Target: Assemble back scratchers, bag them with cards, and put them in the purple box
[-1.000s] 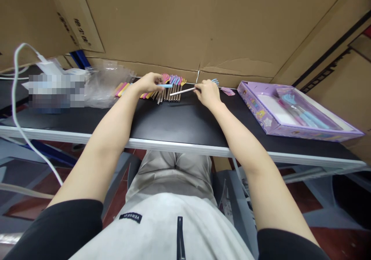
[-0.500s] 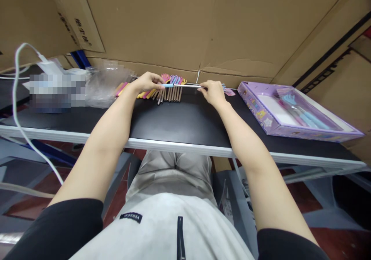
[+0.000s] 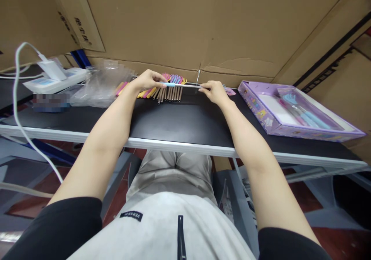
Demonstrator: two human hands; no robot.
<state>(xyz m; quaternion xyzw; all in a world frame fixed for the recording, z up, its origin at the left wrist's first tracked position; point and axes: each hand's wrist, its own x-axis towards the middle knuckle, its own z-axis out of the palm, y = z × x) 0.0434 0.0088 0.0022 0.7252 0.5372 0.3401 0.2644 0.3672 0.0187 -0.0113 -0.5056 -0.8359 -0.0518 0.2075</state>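
Note:
My left hand (image 3: 150,80) pinches the light-blue handle (image 3: 169,84) of a back scratcher. Its thin metal rod (image 3: 187,85) runs level to the right, where the fingers of my right hand (image 3: 213,91) are closed on it. Whatever lies at the rod's far end is hidden by that hand. Below and behind the rod, several back scratchers with pink, purple and yellow claws (image 3: 174,78) lie in a row, their metal shafts (image 3: 174,94) towards me. Yellow and pink handles (image 3: 147,94) lie beside my left wrist. A small pink and blue piece (image 3: 230,91) shows just past my right hand.
At the right stands a purple open box (image 3: 271,126) with packaged blue and pink scratchers (image 3: 304,113) inside. Clear plastic bags (image 3: 101,84) lie on the left, beside a white power strip (image 3: 58,80) with a plugged charger and cable. Cardboard (image 3: 185,28) walls the black table's (image 3: 179,123) back.
My right hand has shifted very slightly to the right along the rod, and its fingers look a little straighter. The left hand keeps its hold on the blue handle.

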